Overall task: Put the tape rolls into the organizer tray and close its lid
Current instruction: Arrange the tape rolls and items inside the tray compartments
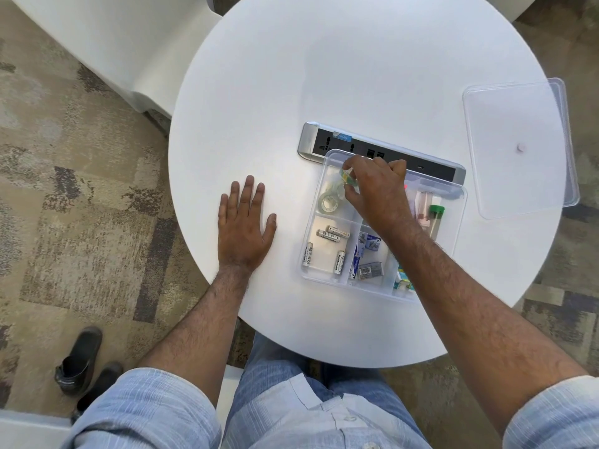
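Observation:
A clear plastic organizer tray point(311, 267) with several compartments lies on the round white table point(324, 76). My right hand point(377, 192) hovers over its far-left compartment, fingers pinched on a small clear tape roll point(348, 177) with a green and yellow core. One clear tape roll point(329, 203) lies flat in that compartment; another beside it is mostly hidden under my fingers. My left hand point(244, 226) rests flat on the table, left of the tray, fingers spread. The clear lid point(518, 147) lies apart at the table's right edge.
Batteries point(332, 236), staple boxes point(369, 270) and a green-capped tube point(436, 218) fill other compartments. A grey power strip point(316, 140) is set into the table just behind the tray. White seats stand at the far left; black shoes point(81, 361) lie on the carpet.

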Demonstrator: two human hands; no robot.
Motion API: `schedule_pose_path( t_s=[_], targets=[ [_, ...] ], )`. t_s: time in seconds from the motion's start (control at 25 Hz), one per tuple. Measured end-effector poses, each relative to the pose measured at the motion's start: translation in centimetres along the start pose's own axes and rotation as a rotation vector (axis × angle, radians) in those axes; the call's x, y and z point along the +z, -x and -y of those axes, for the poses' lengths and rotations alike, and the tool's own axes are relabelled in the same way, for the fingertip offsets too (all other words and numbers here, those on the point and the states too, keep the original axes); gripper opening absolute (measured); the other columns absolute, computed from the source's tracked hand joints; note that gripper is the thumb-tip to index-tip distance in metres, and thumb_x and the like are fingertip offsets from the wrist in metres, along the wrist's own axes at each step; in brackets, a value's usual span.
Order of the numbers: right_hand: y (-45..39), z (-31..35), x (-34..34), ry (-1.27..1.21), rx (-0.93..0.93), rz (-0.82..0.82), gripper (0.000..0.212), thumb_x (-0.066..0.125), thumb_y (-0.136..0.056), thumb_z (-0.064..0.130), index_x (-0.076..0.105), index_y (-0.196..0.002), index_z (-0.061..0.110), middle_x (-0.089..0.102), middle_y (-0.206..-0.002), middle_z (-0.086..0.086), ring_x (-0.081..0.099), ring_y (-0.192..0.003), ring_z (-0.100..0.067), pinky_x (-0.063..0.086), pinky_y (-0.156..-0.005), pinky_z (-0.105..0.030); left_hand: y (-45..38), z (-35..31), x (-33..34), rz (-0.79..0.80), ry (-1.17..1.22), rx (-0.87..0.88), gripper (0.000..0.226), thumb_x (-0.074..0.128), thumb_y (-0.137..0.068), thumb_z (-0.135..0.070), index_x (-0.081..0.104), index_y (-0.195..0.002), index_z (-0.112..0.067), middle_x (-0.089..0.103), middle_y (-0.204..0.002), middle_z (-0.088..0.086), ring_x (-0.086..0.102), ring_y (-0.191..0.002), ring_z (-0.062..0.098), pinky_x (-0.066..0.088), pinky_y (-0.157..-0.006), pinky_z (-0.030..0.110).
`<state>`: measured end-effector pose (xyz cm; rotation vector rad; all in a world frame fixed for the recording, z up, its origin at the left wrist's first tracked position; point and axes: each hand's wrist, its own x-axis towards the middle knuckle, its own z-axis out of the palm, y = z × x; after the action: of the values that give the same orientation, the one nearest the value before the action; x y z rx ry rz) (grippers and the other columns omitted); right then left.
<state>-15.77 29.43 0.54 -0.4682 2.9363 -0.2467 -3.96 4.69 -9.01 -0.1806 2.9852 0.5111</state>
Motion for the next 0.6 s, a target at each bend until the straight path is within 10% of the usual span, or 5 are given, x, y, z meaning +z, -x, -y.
schedule_pose_path(
  t_s=[0.6],
  targets=[
    [0.4,-0.7,1.1,-0.244,0.114,0.067,0.026,0.067,-0.091,0.039,0.063,-0.115,0.028,0.072,-0.103,0.009,0.061,-0.102,-0.016,0.021,-0.091,-0.036,0.0,-0.1,0.0,-0.017,0.000,0.000,0.068,0.043,-0.105,-0.043,0.021,-0.165,-0.021,0.012,-0.175,0.000,0.005,-0.163,0.025,0.009,-0.132,0.049]
  ],
)
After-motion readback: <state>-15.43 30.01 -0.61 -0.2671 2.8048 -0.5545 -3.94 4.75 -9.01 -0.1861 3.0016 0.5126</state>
